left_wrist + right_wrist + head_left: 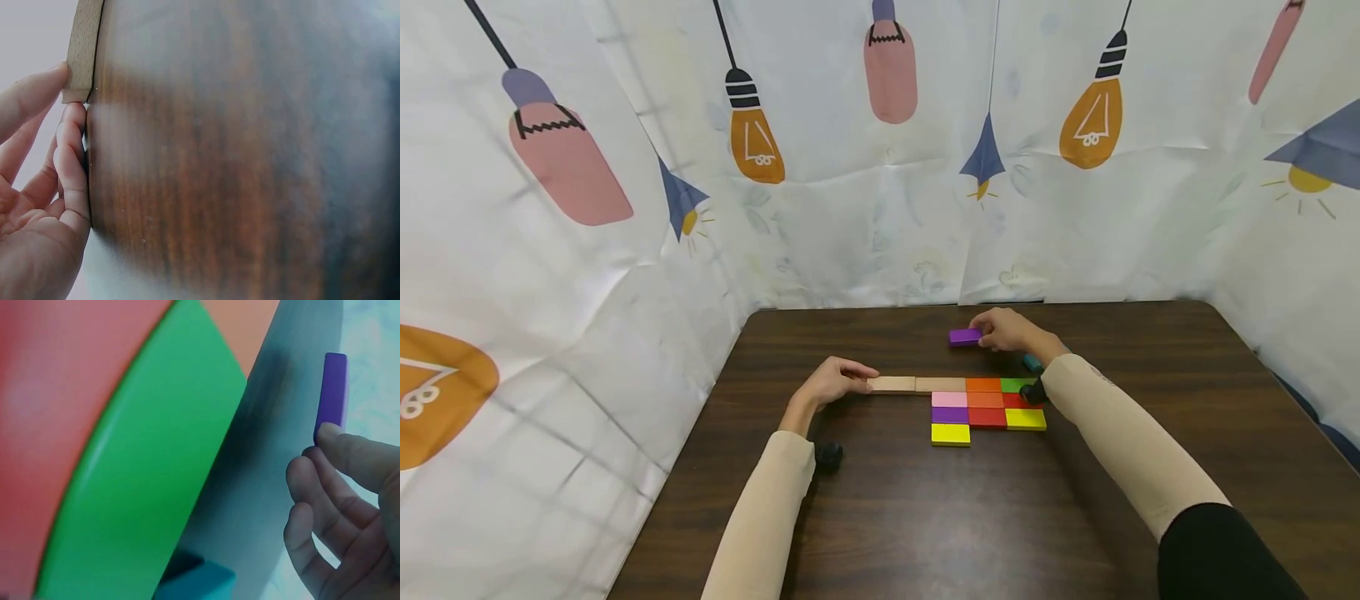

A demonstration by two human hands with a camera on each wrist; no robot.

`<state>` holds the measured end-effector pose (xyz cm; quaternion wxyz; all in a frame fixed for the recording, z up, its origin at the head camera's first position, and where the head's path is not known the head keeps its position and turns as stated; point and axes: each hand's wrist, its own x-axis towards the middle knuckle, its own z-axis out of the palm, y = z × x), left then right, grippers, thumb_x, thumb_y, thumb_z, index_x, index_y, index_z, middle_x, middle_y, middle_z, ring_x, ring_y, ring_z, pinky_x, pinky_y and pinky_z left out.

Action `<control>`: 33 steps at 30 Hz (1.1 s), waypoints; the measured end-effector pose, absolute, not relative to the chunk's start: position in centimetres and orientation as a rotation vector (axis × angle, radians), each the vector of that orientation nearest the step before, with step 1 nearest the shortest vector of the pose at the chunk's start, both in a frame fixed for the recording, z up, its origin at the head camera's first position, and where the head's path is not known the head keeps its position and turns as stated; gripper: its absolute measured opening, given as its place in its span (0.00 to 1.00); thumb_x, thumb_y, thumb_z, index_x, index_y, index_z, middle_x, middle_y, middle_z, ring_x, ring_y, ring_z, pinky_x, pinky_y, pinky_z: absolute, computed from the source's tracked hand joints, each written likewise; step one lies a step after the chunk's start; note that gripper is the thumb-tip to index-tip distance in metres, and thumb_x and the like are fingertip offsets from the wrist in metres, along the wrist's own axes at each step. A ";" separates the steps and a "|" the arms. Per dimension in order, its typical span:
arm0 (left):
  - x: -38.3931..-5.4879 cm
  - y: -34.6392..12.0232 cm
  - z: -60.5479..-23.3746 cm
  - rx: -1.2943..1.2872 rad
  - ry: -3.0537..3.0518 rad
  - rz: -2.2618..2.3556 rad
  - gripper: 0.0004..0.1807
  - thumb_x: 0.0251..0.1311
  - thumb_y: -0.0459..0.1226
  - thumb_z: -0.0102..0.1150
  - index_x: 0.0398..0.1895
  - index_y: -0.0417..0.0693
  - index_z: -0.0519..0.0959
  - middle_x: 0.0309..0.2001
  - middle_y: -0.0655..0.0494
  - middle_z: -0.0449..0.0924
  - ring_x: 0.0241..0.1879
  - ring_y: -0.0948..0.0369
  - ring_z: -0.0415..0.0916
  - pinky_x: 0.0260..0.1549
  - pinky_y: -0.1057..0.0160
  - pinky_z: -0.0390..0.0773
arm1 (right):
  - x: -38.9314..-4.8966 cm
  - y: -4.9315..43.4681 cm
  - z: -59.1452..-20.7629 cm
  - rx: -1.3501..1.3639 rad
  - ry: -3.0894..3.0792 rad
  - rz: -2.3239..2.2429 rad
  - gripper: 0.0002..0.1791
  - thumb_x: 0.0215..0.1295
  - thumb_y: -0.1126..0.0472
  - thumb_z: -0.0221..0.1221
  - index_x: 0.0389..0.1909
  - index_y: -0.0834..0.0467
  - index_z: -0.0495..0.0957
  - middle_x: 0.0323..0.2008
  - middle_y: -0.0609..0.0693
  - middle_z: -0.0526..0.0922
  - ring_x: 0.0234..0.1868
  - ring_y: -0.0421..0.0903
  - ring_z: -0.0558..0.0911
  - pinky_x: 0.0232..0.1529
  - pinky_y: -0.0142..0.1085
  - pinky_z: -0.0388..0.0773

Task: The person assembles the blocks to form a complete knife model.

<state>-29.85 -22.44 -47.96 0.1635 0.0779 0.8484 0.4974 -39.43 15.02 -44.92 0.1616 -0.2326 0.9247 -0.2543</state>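
Note:
In the head view my right hand (1003, 329) pinches one end of a purple block (964, 337) beyond the flat arrangement of blocks. The right wrist view shows the thumb on this purple block (333, 390), the other fingers loosely bent below. My left hand (835, 382) is at the left end of a row of two plain wooden blocks, its thumb and fingers pinching the end of the outer wooden block (891, 384). In the left wrist view the thumb touches the wooden block (83, 56); the hold's far side is hidden.
Coloured blocks lie edge to edge on the brown table (880, 517): orange (983, 385), green (1013, 385), pink (949, 399), red (987, 418) and yellow (951, 435) among them. A teal block (1032, 362) lies by the right wrist. A printed curtain (865, 225) surrounds the table.

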 end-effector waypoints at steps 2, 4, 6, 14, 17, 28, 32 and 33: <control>-29.9 -22.5 -47.9 0.224 2.418 1.417 0.15 0.65 0.33 0.67 0.54 0.45 0.87 0.55 0.47 0.86 0.48 0.56 0.84 0.56 0.50 0.81 | -38.8 15.5 -44.6 -0.692 2.652 -0.726 0.19 0.72 0.66 0.61 0.62 0.63 0.78 0.39 0.58 0.85 0.31 0.47 0.84 0.38 0.38 0.83; -29.9 -22.5 -48.0 0.228 2.413 1.418 0.15 0.65 0.34 0.67 0.55 0.44 0.86 0.56 0.46 0.86 0.48 0.56 0.84 0.57 0.49 0.80 | -38.1 15.9 -44.3 -0.723 2.670 -0.717 0.19 0.72 0.65 0.61 0.62 0.61 0.78 0.36 0.54 0.84 0.29 0.46 0.82 0.38 0.38 0.81; -29.9 -22.5 -48.0 0.230 2.406 1.421 0.16 0.66 0.34 0.67 0.55 0.43 0.86 0.56 0.45 0.85 0.48 0.57 0.84 0.57 0.49 0.80 | -37.3 16.3 -44.0 -0.758 2.683 -0.715 0.19 0.72 0.65 0.61 0.62 0.61 0.78 0.33 0.52 0.83 0.28 0.45 0.80 0.38 0.38 0.79; -30.0 -22.4 -48.0 0.229 2.394 1.439 0.17 0.65 0.34 0.68 0.57 0.42 0.85 0.57 0.42 0.84 0.49 0.56 0.83 0.58 0.46 0.78 | -33.4 18.0 -43.0 -0.805 2.695 -0.805 0.20 0.72 0.63 0.62 0.63 0.59 0.78 0.35 0.56 0.85 0.29 0.48 0.81 0.35 0.37 0.79; -30.0 -22.4 -48.0 0.227 2.406 1.432 0.16 0.65 0.34 0.68 0.55 0.43 0.86 0.57 0.44 0.85 0.49 0.56 0.83 0.57 0.48 0.79 | -32.1 18.7 -42.9 -0.805 2.697 -0.840 0.19 0.71 0.63 0.63 0.62 0.58 0.79 0.35 0.54 0.85 0.29 0.46 0.80 0.34 0.36 0.80; -30.0 -22.4 -47.9 0.209 2.413 1.423 0.15 0.64 0.33 0.68 0.54 0.46 0.87 0.54 0.47 0.87 0.48 0.56 0.83 0.54 0.53 0.80 | -27.8 20.7 -43.6 -0.812 2.771 -0.844 0.20 0.68 0.62 0.66 0.60 0.58 0.80 0.36 0.47 0.87 0.31 0.41 0.78 0.31 0.32 0.79; -30.0 -22.4 -48.0 0.209 2.418 1.420 0.15 0.64 0.33 0.68 0.53 0.45 0.87 0.54 0.48 0.87 0.47 0.56 0.83 0.54 0.53 0.80 | -26.4 21.3 -43.8 -0.793 2.778 -0.861 0.21 0.67 0.61 0.67 0.60 0.58 0.81 0.37 0.47 0.88 0.30 0.40 0.78 0.29 0.31 0.79; -30.0 -22.4 -48.0 0.208 2.420 1.421 0.15 0.64 0.33 0.68 0.53 0.45 0.87 0.54 0.48 0.87 0.47 0.57 0.83 0.54 0.53 0.80 | -26.1 21.4 -43.8 -0.789 2.780 -0.869 0.21 0.66 0.61 0.68 0.60 0.58 0.81 0.37 0.47 0.88 0.30 0.40 0.78 0.29 0.31 0.78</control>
